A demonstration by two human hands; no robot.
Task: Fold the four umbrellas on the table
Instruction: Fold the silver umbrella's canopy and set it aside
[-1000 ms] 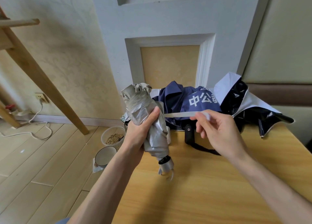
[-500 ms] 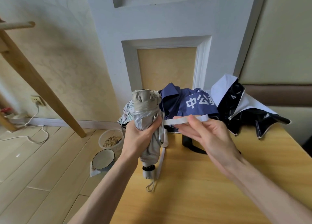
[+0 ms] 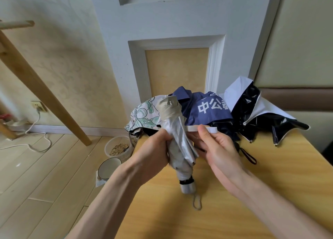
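Observation:
A collapsed silver-grey umbrella (image 3: 177, 139) stands nearly upright above the wooden table (image 3: 234, 193), handle and wrist loop pointing down. My left hand (image 3: 153, 152) grips its bunched canopy from the left. My right hand (image 3: 216, 148) pinches the umbrella's white closing strap (image 3: 211, 129) just right of the canopy. Behind them, at the table's far end, lie a floral umbrella (image 3: 142, 116), a navy umbrella (image 3: 203, 109) with white lettering, and a black-and-white umbrella (image 3: 255, 112), all loosely crumpled.
A black wrist strap (image 3: 247, 155) trails on the table behind my right hand. On the floor to the left stand a plastic tub of grain (image 3: 118, 147) and a white bowl (image 3: 109, 168). A slanted wooden beam (image 3: 41, 91) and a white cable (image 3: 36, 145) lie further left.
My right hand has drawn the strap in toward the canopy, shortening the stretched length. The umbrella has turned more upright and shifted right, with the handle now lower over the table.

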